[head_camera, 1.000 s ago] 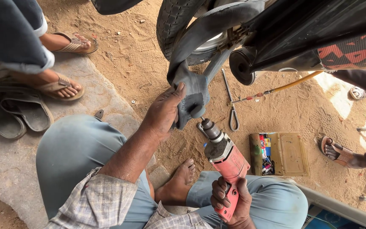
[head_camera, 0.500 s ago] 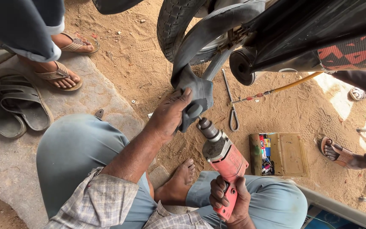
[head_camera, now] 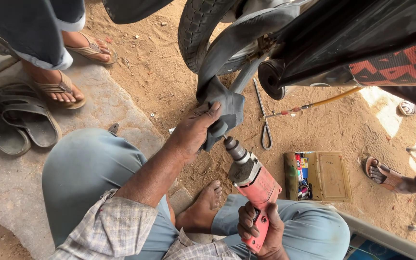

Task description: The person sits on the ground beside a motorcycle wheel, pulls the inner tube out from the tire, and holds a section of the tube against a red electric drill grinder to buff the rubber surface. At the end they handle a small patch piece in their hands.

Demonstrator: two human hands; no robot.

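My left hand (head_camera: 194, 131) grips a fold of grey rubber inner tube (head_camera: 227, 103) that hangs out of a motorcycle tyre (head_camera: 196, 29). My right hand (head_camera: 258, 230) holds the handle of a red electric drill (head_camera: 251, 180), low in the head view. The drill's metal chuck (head_camera: 234, 148) points up and to the left, its tip touching the folded tube just beside my left fingers. I sit on the ground with my bare foot (head_camera: 203, 207) between my knees.
A motorcycle body (head_camera: 362, 43) looms at the upper right. On the sand lie a long metal tool (head_camera: 265, 118), a yellow hose (head_camera: 328, 101) and an open small box of parts (head_camera: 316, 175). Another person's sandalled feet (head_camera: 61, 89) stand at left, near spare sandals (head_camera: 13, 120).
My left hand has pulled the tube fold lower and leftward. The drill has risen until its tip meets the rubber. The standing person's feet have shifted.
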